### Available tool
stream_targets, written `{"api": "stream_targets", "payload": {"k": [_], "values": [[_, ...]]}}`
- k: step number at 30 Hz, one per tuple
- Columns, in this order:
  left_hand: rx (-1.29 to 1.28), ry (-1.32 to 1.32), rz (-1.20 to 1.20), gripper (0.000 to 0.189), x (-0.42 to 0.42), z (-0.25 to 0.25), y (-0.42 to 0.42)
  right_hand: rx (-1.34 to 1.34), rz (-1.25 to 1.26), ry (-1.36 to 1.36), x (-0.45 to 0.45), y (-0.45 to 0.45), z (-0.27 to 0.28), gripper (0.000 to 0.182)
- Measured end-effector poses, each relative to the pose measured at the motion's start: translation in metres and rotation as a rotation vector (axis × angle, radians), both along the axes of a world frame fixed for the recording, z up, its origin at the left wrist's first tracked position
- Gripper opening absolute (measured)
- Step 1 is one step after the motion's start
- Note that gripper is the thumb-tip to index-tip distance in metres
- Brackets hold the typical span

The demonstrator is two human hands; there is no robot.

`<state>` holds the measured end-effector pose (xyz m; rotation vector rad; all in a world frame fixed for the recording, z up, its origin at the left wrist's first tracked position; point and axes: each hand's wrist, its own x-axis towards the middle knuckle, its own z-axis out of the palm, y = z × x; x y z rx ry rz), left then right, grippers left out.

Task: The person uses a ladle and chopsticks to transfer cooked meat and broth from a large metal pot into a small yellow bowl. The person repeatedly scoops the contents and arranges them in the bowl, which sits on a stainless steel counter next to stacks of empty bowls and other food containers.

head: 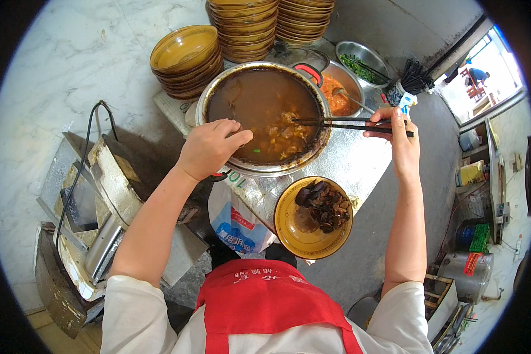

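In my right hand is a pair of black chopsticks, their tips dipping into the brown stew at the right of a large metal pot. Chunks of food lie around the tips. My left hand is over the pot's near left rim with bent fingers; whether it grips anything is hidden. Nearer to me, a yellow-brown bowl holds dark chunks, perhaps mushroom or meat, and a little liquid. It sits at the near corner of the foil-like table covering.
Stacked yellow-brown bowls stand behind the pot. Beyond its right side are a metal bowl of red sauce with a ladle, a metal bowl of chopped greens and a holder of black chopsticks. A worn machine stands at left. A distant person shows through an opening.
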<state>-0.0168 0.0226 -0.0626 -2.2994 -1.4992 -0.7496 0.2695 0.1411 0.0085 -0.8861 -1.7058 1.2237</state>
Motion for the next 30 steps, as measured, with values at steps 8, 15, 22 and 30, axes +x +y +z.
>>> {"api": "stream_targets", "payload": {"k": [8,15,22,30], "values": [[-0.116,-0.209,0.074,0.007,0.007,0.011,-0.018,-0.004,-0.002,0.019,0.003,-0.007,0.001,0.041],[-0.29,-0.66,0.229,0.011,0.009,0.035,-0.03,-0.009,-0.016,0.027,0.003,-0.015,0.006,0.043],[-0.162,-1.182,0.232,0.016,0.004,0.025,-0.026,-0.015,-0.03,0.034,0.007,-0.021,0.007,0.044],[-0.13,-1.367,0.224,0.019,0.004,0.027,-0.025,-0.038,0.005,0.069,0.002,-0.034,0.01,0.042]]}}
